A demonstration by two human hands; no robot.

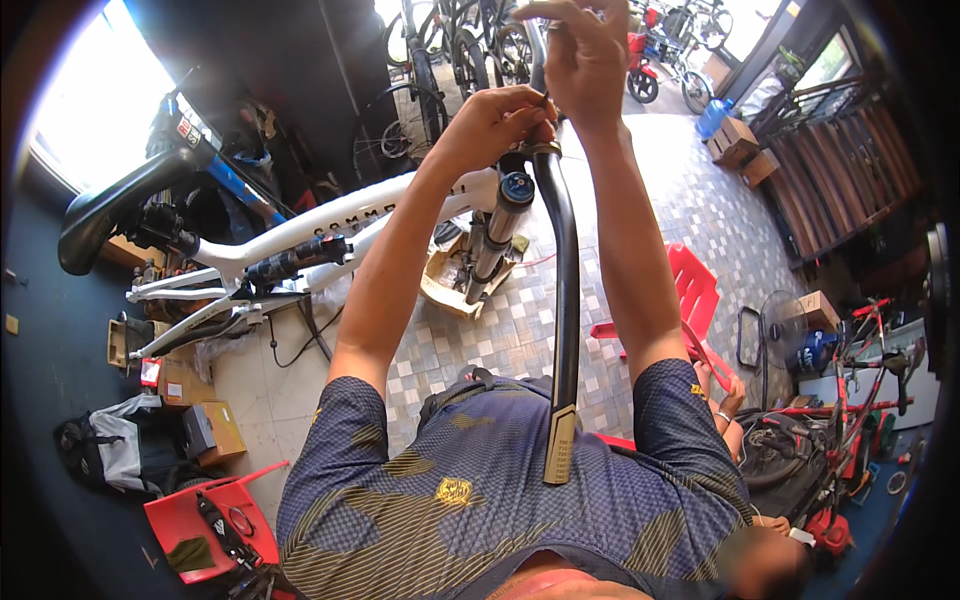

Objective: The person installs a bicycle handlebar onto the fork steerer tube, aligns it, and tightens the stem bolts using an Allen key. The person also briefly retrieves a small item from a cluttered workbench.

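Note:
A black handlebar runs from close to my chest up to the stem area at the front of a white bicycle frame. My left hand is closed in a pinch beside the bar's middle, at the clamp; what its fingertips hold is too small to make out. Higher up, my right hand is bent over the bar's far part with curled fingers, partly cut off by the top edge; anything in it is hidden. Below the clamp a silver suspension fork with a blue-topped cap hangs tilted. A black saddle sits at the frame's rear.
A box of parts lies on the tiled floor under the fork. Red plastic chairs stand at right and lower left. Another person's hand shows at right, near bike parts. Several bicycles stand at the back.

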